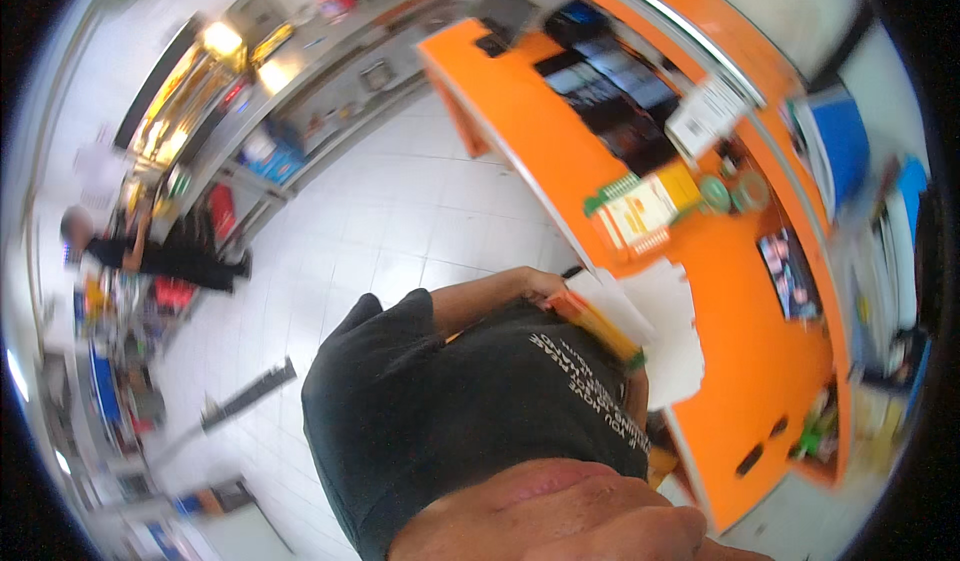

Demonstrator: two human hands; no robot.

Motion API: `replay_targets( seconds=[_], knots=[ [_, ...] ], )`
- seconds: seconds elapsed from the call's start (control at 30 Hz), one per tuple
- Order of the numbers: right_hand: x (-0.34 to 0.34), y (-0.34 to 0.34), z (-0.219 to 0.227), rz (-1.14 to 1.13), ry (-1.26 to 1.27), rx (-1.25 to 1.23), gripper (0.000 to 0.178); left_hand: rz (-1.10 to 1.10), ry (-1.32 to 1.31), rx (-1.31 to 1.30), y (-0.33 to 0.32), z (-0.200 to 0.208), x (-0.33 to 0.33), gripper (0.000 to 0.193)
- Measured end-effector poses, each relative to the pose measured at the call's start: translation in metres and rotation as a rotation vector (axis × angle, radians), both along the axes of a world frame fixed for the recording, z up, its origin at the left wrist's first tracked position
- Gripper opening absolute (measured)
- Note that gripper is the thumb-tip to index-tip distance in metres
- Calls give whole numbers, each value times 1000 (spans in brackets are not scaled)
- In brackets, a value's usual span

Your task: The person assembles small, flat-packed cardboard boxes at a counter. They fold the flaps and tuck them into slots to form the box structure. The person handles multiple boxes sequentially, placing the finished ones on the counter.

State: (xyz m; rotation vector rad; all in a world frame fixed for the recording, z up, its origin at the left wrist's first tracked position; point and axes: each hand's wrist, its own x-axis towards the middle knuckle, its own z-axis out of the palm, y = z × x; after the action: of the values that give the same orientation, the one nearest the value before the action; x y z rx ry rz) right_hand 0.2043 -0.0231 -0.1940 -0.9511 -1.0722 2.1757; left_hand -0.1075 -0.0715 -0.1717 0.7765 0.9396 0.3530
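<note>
My left hand (545,286) is closed round the near end of a flat yellow, orange and green pack (597,328), held in front of my dark shirt. A small dark object (571,272), too blurred to name, shows just beyond those fingers. Beside the pack, white paper sheets (675,331) lie over the orange desk's edge. Of my right arm only a strip of skin (637,396) shows at the pack's green end; its fingers are hidden. A white, yellow and orange box (637,215) with green edges lies on the desk, past the paper.
On the orange desk (740,381) are several dark phones or tablets (620,86), a white card (706,119), round green containers (733,193) and a lit phone (788,273). Blue folders (838,146) stand at right. Another person (160,259) works by the shelves at far left.
</note>
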Motion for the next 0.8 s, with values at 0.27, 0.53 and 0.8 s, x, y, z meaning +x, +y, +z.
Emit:
replay_targets(
  seconds=[0.27, 0.53, 0.8],
  knots=[
    [-54, 18, 63, 396, -329, 75, 49, 321, 66, -151, -51, 62, -19, 38],
    [-98, 9, 90, 413, -327, 57, 66, 344, -104, -80, -62, 38, -59, 55],
    [-190, -22, 99, 618, -447, 263, 68, 405, -12, -126, -130, 45, -140, 48]
  ],
)
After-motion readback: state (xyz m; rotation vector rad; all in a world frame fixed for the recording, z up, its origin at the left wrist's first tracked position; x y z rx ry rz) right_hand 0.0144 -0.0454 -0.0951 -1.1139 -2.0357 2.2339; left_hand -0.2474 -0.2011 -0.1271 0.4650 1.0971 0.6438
